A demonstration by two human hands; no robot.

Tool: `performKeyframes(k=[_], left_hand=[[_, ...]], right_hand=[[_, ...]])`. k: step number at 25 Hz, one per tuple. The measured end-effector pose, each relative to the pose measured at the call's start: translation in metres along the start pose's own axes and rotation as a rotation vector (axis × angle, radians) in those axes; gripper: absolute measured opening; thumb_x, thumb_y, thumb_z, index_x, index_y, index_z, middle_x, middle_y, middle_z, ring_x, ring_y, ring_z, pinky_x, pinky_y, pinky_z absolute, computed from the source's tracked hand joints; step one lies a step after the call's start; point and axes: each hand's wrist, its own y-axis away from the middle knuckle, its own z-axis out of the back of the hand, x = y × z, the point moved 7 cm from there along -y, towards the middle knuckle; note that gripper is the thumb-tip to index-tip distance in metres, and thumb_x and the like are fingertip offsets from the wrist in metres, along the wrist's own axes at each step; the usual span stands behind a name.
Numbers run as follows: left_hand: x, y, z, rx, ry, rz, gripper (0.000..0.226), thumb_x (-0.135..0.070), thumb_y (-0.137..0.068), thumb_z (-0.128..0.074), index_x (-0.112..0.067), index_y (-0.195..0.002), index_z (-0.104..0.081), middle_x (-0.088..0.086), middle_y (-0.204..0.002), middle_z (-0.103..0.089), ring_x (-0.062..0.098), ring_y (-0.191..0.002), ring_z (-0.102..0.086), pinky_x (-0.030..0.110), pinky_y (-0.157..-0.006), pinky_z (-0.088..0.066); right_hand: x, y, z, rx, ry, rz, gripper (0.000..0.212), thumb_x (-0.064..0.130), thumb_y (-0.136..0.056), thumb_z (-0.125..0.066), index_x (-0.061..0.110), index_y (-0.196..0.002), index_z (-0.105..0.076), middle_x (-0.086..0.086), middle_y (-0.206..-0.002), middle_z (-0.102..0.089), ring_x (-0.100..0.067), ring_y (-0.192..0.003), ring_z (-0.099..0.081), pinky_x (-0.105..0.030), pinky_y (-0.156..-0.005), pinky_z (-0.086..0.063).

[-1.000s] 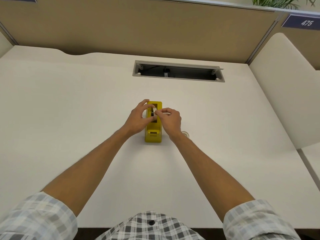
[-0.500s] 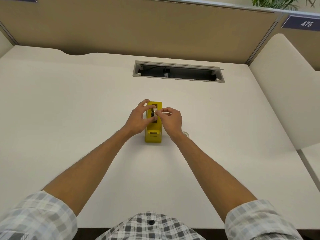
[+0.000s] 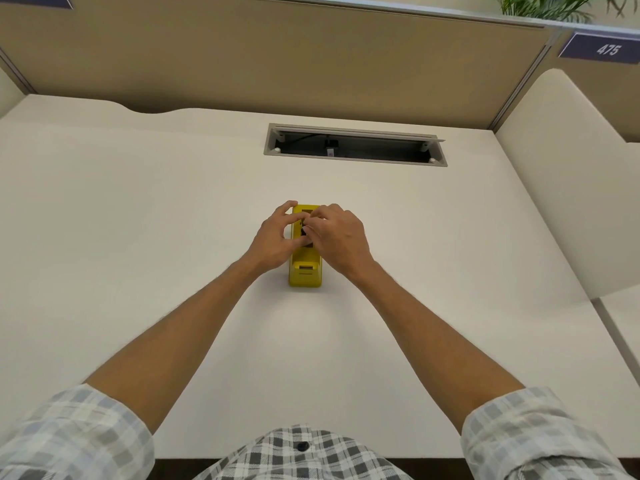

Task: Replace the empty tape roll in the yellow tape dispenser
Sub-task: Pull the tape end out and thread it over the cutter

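The yellow tape dispenser (image 3: 305,277) stands mid-desk, its cutter end toward me. My left hand (image 3: 275,239) grips its left side, with the index finger hooked over the far end and the thumb at the slot. From the right, my right hand (image 3: 337,237) lies over the top, its fingers curled down into the dark slot (image 3: 304,233). They seem to pinch the small white empty roll there, which the fingers hide.
A white desk (image 3: 138,220) runs out on all sides of the dispenser. An open cable tray (image 3: 353,147) is cut into the desk behind it. A tan partition (image 3: 277,53) closes the back, and a white side panel (image 3: 568,188) stands on the right.
My right hand has slid left and farther over the dispenser's top. It now covers the white roll at the slot and the clear ring on the desk beside its wrist. The left hand holds still.
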Motion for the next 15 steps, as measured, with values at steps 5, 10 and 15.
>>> performKeyframes(k=[5, 10, 15], left_hand=[[0.0008, 0.0003, -0.0001, 0.002, -0.018, -0.002, 0.049, -0.033, -0.086, -0.070, -0.028, -0.133, -0.055, -0.004, -0.156, -0.031, 0.024, -0.141, -0.032, 0.052, -0.109, -0.037], [0.0010, 0.0006, 0.0000, -0.005, -0.021, 0.011, 0.051, -0.033, -0.086, -0.070, -0.028, -0.134, -0.055, -0.004, -0.157, -0.030, 0.023, -0.143, -0.030, 0.052, -0.110, -0.037], [0.0006, 0.0011, -0.0003, 0.002, -0.027, 0.006, 0.052, -0.033, -0.086, -0.069, -0.026, -0.135, -0.054, -0.004, -0.157, -0.029, 0.022, -0.143, -0.029, 0.051, -0.110, -0.037]], right_hand=[[-0.0029, -0.0053, -0.0009, 0.057, 0.014, -0.027, 0.007, 0.019, -0.084, -0.071, 0.017, -0.080, -0.076, -0.001, -0.080, -0.071, -0.023, -0.073, -0.062, -0.031, -0.056, -0.047], [0.0015, -0.0103, -0.0036, 0.165, 0.075, 0.015, 0.010, 0.021, -0.088, -0.068, 0.016, -0.087, -0.076, -0.003, -0.086, -0.071, -0.024, -0.078, -0.063, -0.032, -0.059, -0.045], [0.0025, -0.0097, -0.0044, 0.164, 0.098, 0.061, 0.005, 0.019, -0.083, -0.074, 0.014, -0.085, -0.074, -0.004, -0.081, -0.070, -0.024, -0.071, -0.063, -0.029, -0.054, -0.039]])
